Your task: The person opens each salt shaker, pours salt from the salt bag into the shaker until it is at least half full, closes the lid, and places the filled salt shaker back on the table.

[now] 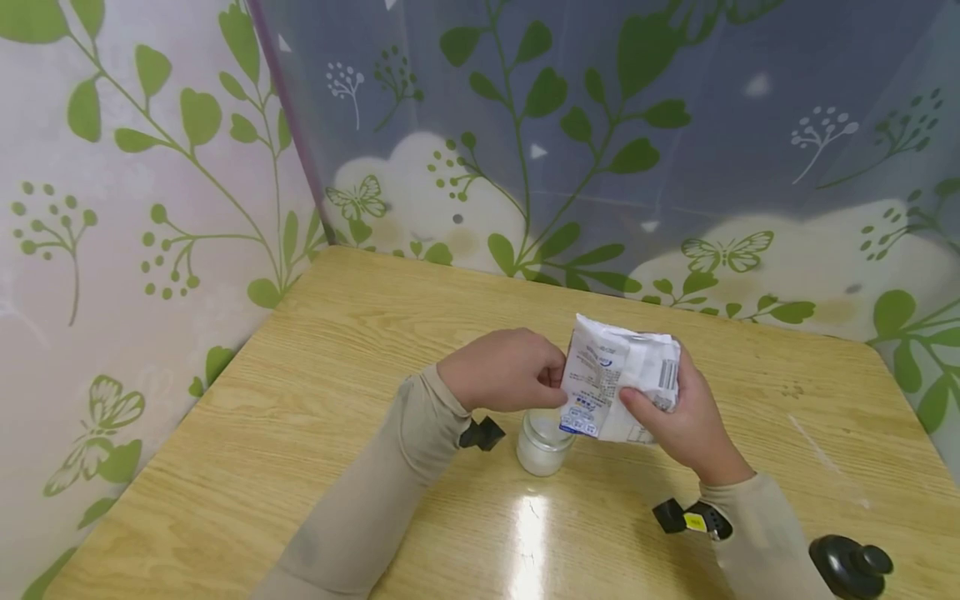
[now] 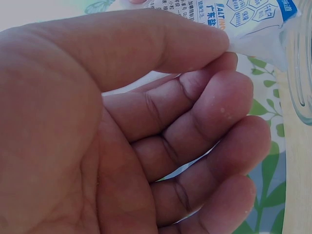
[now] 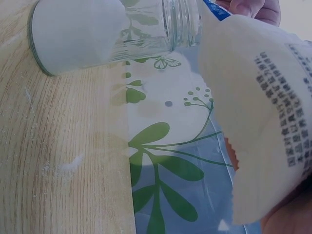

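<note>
My right hand point(image 1: 682, 417) grips a white plastic bag of salt point(image 1: 611, 375), its thumb across the printed face. The bag is tilted, with its lower corner over the mouth of a glass jar point(image 1: 542, 450). At the bag's left edge, my left hand point(image 1: 506, 371) pinches the plastic between thumb and forefinger; its other fingers curl loosely in the left wrist view. White salt point(image 3: 78, 34) fills the lower part of the jar in the right wrist view. The jar stands upright on the wooden table point(image 1: 420, 308), and the bag hides part of its rim.
A black knobbed object point(image 1: 851, 567) sits at the lower right, beside the right sleeve. Spilled white grains point(image 3: 70, 164) lie on the table near the jar. Walls point(image 1: 480, 167) with a leaf pattern rise behind the table and on its left.
</note>
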The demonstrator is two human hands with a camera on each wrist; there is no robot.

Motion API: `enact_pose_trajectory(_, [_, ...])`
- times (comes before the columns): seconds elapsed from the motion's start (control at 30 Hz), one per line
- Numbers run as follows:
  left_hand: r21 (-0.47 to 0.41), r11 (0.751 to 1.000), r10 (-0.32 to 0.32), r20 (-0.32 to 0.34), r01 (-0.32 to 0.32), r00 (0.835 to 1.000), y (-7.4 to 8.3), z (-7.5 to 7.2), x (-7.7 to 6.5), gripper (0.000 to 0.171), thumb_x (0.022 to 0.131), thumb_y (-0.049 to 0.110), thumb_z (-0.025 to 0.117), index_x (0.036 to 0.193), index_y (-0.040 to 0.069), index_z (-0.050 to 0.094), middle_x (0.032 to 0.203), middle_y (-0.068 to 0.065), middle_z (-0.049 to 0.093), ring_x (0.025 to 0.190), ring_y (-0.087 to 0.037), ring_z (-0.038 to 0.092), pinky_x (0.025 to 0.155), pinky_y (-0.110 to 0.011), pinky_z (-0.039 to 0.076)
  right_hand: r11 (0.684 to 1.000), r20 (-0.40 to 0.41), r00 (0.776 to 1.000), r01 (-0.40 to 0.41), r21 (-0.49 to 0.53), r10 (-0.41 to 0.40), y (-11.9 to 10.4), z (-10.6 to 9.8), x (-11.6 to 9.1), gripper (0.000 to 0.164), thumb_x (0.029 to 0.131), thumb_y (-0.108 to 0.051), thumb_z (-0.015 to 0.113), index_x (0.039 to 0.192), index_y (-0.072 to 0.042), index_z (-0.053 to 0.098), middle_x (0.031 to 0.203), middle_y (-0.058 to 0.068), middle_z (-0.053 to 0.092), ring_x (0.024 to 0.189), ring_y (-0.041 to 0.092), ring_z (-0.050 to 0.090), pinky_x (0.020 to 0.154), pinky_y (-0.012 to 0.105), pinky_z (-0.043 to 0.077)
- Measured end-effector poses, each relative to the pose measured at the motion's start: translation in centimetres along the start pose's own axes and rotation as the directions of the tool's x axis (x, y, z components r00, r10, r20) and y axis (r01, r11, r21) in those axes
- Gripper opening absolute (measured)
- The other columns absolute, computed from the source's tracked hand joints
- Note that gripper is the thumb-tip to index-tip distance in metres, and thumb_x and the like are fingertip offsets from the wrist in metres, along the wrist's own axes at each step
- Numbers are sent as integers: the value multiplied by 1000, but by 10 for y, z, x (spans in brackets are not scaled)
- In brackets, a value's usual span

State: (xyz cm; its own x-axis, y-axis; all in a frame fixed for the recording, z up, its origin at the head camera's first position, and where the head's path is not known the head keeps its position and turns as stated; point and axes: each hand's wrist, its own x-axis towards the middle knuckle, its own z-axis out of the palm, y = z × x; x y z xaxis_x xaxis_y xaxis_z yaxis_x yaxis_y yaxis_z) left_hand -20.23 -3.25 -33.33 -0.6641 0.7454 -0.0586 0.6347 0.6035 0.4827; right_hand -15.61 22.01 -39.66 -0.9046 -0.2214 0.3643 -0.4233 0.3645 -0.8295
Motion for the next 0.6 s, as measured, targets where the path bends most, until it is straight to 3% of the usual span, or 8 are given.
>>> enact_pose_trajectory(0.6, [-10, 1000, -6, 10, 6, 1000, 0, 0, 0, 15, 96, 25, 71, 83, 18, 70, 78, 10, 68, 69, -8, 58, 67, -25, 49, 1000, 3, 1000, -11, -4, 11, 0, 0, 0, 55, 92, 4, 68, 140, 0, 41, 112, -18, 65, 93, 4, 68, 71, 30, 60])
